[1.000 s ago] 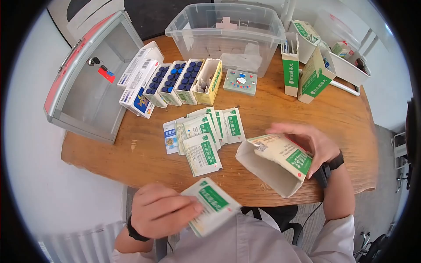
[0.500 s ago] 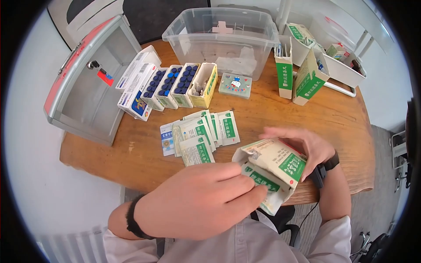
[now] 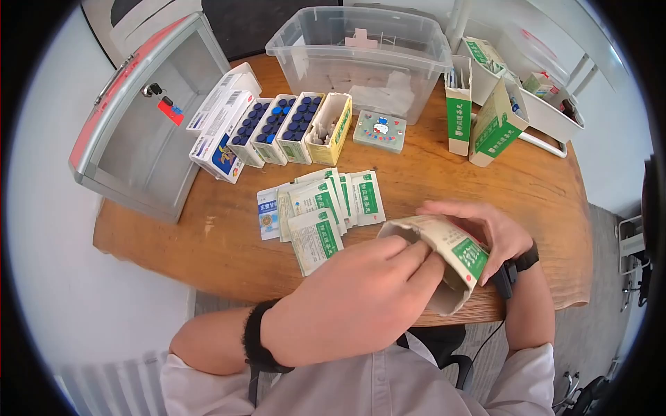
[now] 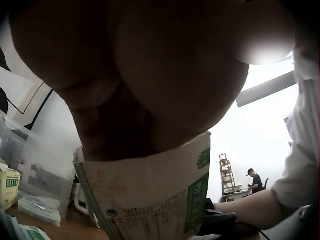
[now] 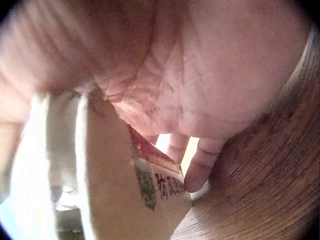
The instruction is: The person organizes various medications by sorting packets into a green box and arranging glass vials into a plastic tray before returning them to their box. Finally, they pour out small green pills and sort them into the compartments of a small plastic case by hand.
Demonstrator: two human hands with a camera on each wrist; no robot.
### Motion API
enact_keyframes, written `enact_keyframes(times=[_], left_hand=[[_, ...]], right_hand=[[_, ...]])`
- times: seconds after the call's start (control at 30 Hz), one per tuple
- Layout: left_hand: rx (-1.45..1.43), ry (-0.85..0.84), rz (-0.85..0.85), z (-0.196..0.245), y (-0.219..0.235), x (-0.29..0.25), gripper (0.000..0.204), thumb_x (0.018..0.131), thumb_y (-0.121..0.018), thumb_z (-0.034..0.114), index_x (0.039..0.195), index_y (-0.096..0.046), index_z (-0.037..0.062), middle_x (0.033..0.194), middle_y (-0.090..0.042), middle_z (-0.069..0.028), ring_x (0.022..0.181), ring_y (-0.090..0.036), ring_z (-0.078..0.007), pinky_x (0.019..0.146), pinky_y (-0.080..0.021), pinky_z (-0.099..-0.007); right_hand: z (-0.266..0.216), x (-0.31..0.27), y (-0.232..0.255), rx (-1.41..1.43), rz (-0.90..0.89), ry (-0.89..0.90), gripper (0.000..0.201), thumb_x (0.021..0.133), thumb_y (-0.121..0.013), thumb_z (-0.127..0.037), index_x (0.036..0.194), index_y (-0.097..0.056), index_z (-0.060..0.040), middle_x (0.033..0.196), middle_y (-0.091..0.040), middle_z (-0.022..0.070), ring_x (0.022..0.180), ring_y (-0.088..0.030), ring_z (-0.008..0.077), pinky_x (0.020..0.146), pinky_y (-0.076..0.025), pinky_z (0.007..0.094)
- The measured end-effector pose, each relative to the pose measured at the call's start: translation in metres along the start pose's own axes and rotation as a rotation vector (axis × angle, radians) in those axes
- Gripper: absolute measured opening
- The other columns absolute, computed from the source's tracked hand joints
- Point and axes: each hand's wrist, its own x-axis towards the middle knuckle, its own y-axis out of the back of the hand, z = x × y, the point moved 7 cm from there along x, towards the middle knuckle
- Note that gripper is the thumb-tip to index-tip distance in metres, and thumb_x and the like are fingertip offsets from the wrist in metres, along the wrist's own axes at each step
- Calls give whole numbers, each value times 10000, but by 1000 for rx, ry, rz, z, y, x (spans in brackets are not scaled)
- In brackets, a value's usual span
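Note:
In the head view, the right hand grips a white-and-green carton from its far side, its open end facing left. Fingers of the left hand reach inside that opening; their tips are hidden, and no packet shows in them. The left wrist view has the left hand dark above the carton, its fingers past the rim. The right wrist view shows the right palm against the carton. Flat green-and-white packets lie overlapping on the table, with a blue-and-white packet at their left.
A row of boxes of blue-capped vials stands behind the packets, beside a yellow box. Further back are a clear bin and a small flat case. Two green-and-white cartons stand right; a glass-fronted case stands left.
The left hand has carried a green-and-white packet rightward to the carton's mouth, and its fingers have gone inside. The packet is out of sight. The right hand has stayed on the carton.

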Motion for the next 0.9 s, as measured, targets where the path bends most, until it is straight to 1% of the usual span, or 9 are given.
enact_keyframes(times=[0.13, 0.27, 0.33, 0.43, 0.6, 0.67, 0.8, 0.83, 0.9], left_hand=[[-54, -13, -28, -4, 7, -15, 449, 778, -761, 66, 1222, -781, 2, 1156, -770, -102, 886, -731, -278, 762, -619, -389], [67, -62, 189, -25, 52, -48, 393, 754, -765, 60, 1142, -827, 41, 1098, -810, -103, 929, -767, -295, 801, -616, -388], [171, 191, 98, -64, 51, -67, 409, 816, -793, 98, 1222, -808, 56, 1223, -795, -128, 1053, -764, -314, 880, -616, -418], [185, 326, 6, -83, 25, -93, 501, 863, -867, 216, 1329, -761, 67, 1380, -734, -159, 1228, -709, -351, 1010, -579, -463], [103, 341, -195, -61, 5, -120, 738, 781, -960, 418, 1413, -721, 122, 1493, -650, -149, 1319, -645, -372, 1126, -498, -519], [109, 279, -332, -47, -9, -134, 677, 821, -926, 385, 1418, -721, 139, 1464, -653, -109, 1256, -664, -327, 1094, -507, -498], [170, 30, -229, -26, -10, -146, 388, 851, -889, 219, 1228, -818, 154, 1207, -754, 1, 1057, -694, -221, 928, -541, -385], [101, 9, -74, -20, 2, -132, 259, 850, -861, 155, 1109, -850, 148, 1063, -783, 14, 905, -686, -190, 749, -531, -324], [33, -26, 72, -9, 24, -115, 250, 852, -842, 127, 1102, -853, 139, 1045, -787, 9, 838, -667, -181, 673, -502, -309]], right_hand=[[1, -1, 2, -65, -28, 19, 1395, 510, -1129, -278, 1681, -442, 42, 1704, -508, 189, 1581, -467, 268, 1343, -297, 421], [3, -1, 3, -6, -18, 29, 1405, 500, -1131, -276, 1680, -440, 48, 1710, -501, 188, 1584, -464, 264, 1341, -293, 420], [2, 0, 2, -3, -29, 39, 1408, 497, -1131, -277, 1680, -440, 49, 1711, -500, 189, 1582, -466, 264, 1339, -293, 418], [3, 0, 3, -14, -15, 18, 1411, 493, -1131, -278, 1679, -441, 53, 1713, -498, 191, 1582, -467, 262, 1337, -293, 415], [6, 0, 5, 13, -11, 24, 1417, 490, -1131, -279, 1682, -438, 50, 1718, -493, 193, 1585, -466, 266, 1336, -293, 413], [6, -1, 5, 17, -6, 12, 1420, 489, -1131, -280, 1683, -437, 48, 1719, -492, 196, 1587, -465, 269, 1336, -292, 414], [0, -2, 3, -64, -14, -16, 1432, 485, -1133, -283, 1689, -428, 45, 1720, -489, 208, 1591, -460, 275, 1339, -290, 414], [0, -3, 3, -70, -8, -22, 1432, 485, -1133, -283, 1689, -428, 45, 1720, -489, 208, 1591, -460, 275, 1339, -290, 414], [0, -2, 1, -47, -4, -6, 1442, 483, -1133, -280, 1693, -420, 42, 1718, -491, 215, 1592, -457, 271, 1338, -294, 413]])
